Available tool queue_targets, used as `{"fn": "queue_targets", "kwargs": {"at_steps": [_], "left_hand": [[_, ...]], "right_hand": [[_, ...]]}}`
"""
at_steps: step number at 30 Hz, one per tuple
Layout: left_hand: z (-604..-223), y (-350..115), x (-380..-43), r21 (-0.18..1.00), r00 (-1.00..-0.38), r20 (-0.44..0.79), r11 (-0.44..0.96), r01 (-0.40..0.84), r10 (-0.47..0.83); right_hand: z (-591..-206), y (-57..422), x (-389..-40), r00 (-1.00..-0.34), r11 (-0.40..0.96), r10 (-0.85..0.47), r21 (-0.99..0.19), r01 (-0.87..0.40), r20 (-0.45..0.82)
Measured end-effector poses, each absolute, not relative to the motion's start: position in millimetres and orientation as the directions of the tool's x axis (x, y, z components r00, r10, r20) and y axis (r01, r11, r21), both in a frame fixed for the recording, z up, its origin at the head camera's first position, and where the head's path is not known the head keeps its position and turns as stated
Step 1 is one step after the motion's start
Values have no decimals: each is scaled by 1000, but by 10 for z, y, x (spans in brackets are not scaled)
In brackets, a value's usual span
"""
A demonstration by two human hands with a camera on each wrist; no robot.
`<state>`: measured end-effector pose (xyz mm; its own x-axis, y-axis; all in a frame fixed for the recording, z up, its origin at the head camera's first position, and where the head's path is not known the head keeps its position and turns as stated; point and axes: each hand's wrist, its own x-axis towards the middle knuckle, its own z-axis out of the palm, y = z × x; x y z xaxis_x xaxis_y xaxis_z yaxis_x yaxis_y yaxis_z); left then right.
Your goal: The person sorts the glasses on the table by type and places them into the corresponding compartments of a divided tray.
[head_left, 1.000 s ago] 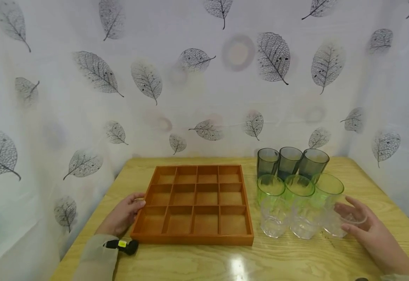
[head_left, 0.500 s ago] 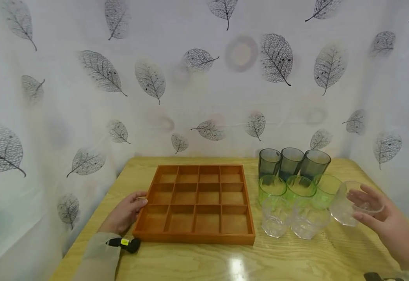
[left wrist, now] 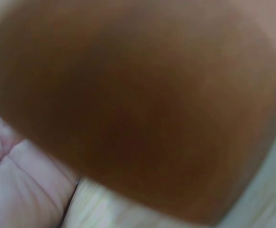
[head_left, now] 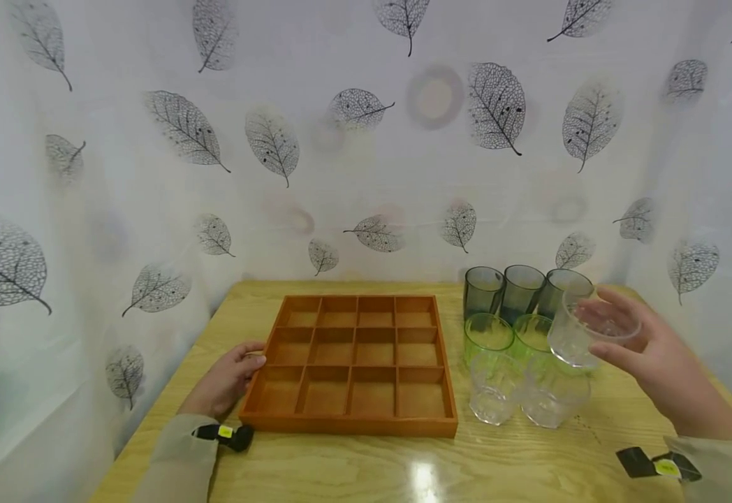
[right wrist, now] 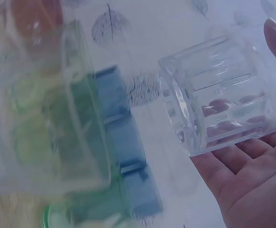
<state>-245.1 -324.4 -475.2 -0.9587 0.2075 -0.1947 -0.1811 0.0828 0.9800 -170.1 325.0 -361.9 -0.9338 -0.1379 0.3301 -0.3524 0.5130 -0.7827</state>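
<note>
My right hand point(head_left: 658, 363) grips a clear faceted glass point(head_left: 568, 339) by its sides, lifted off the table and tipped, its mouth towards the palm. In the right wrist view the glass point(right wrist: 219, 90) lies between thumb and fingers. It covers most of a green glass in the head view. Two other clear glasses point(head_left: 492, 402) stand just left of the hand. On the left side, my left hand point(head_left: 224, 381) holds the left wall of a brown wooden compartment tray point(head_left: 350, 425), thumb at the rim; some fingers are hidden. The tray's compartments hold nothing.
Behind the clear glasses stands a row of green glasses point(head_left: 488, 335), then three grey glasses point(head_left: 484, 290) at the back. All stand close together on the wooden table point(head_left: 341, 464). A leaf-patterned curtain point(head_left: 366, 175) hangs behind.
My right hand has lifted the clear glass from the front row's right end, first rightwards and up, then back left over the green glasses. The left hand stays at the tray.
</note>
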Motion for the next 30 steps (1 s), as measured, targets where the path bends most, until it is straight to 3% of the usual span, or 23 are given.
{"fn": "queue_targets", "kwargs": {"at_steps": [6,17,30], "left_hand": [[-4743,-3230,-2450,980,-958,-197,80,-184,207],[-4751,-3238,-2459,979,-960,-200,71,-190,198],[-4771,-3224,-2459,978,-963,-202,86,-189,179]], "right_hand": [[-3458,2898,-1821,-931,500,-205,-786,-364,301],[-3322,2325,-2086,-902,350,-319,-848,-398,292],[-3170,1674,-2540,-897,250,-362,-901,-355,253]]}}
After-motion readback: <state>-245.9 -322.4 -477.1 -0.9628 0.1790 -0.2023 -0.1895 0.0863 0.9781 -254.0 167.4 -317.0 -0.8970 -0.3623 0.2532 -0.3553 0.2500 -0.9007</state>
